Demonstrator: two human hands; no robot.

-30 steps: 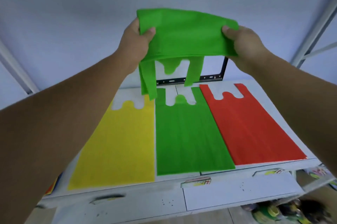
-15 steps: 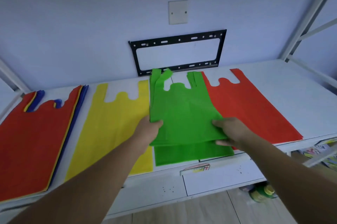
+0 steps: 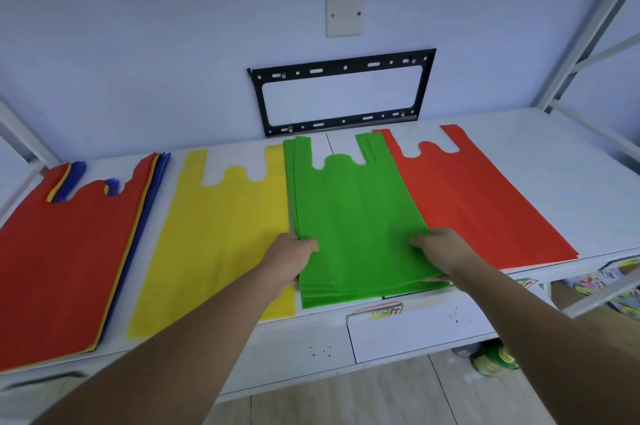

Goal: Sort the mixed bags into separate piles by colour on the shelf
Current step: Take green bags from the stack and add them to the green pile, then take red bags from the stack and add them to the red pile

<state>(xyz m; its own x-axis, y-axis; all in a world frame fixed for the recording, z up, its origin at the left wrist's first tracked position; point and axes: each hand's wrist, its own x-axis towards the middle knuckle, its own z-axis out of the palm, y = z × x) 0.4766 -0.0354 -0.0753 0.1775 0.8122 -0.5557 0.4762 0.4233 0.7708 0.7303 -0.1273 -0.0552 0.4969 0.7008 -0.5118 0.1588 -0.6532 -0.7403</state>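
Both hands grip the top green bag (image 3: pixel 356 216) at its near edges, the left hand (image 3: pixel 289 256) pinching the left side and the right hand (image 3: pixel 441 251) the right, laying it on the green pile (image 3: pixel 346 298) between the yellow pile (image 3: pixel 221 234) and the red pile (image 3: pixel 485 206). Letting go unevenly could skew it onto a neighbouring colour or off the shelf (image 3: pixel 571 161) edge.
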